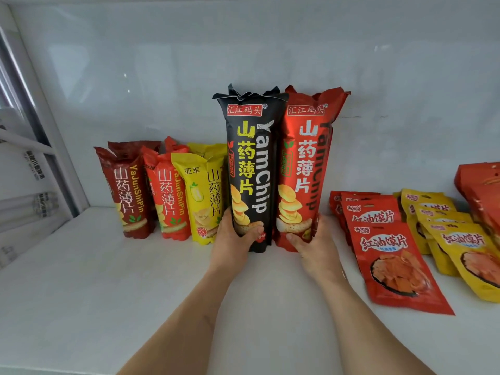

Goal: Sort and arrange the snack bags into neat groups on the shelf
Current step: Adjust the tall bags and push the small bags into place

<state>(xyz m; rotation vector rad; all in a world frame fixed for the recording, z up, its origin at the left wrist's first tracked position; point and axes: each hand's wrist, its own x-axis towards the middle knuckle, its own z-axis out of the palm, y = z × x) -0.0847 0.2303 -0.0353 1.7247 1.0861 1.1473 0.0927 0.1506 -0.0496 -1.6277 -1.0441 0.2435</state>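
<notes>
A tall black YamChip bag (253, 158) and a tall red YamChip bag (307, 158) stand upright side by side in the middle of the white shelf (108, 280). My left hand (234, 236) grips the base of the black bag. My right hand (311, 243) grips the base of the red one. More bags show behind each at their top edges. To the left stand shorter bags in a row: dark red (127, 190), red (169, 196) and yellow (204, 193).
At the right lie flat pouches in overlapping rows: red ones (392, 255) and yellow ones (460, 247). A stack of larger red packs (481, 190) sits at the far right. The shelf's white back wall (243, 50) rises behind; a frame post (35, 117) bounds the left.
</notes>
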